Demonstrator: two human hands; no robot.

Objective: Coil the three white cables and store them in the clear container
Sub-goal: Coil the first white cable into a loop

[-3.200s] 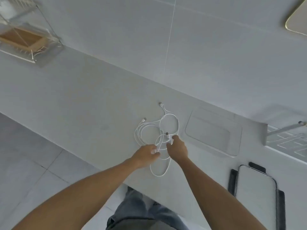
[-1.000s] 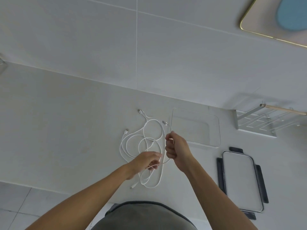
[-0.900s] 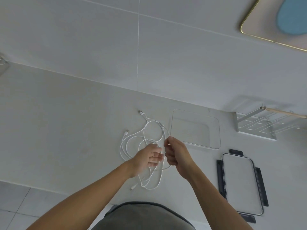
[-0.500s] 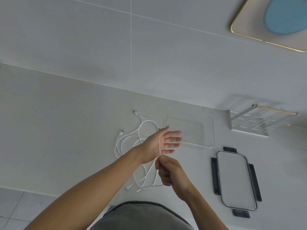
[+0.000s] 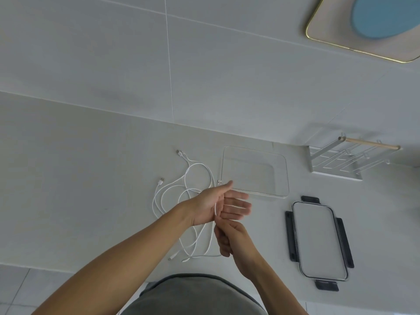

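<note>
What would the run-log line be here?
phase: first coil | left hand flat, cable across palm | right hand pinches it | container empty

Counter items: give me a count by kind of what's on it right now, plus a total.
White cables: 3, going by the plug ends; the strands overlap
Clear container: 1
Lid with dark clips: 1
White rack with a wooden bar: 1
Total: 6
</note>
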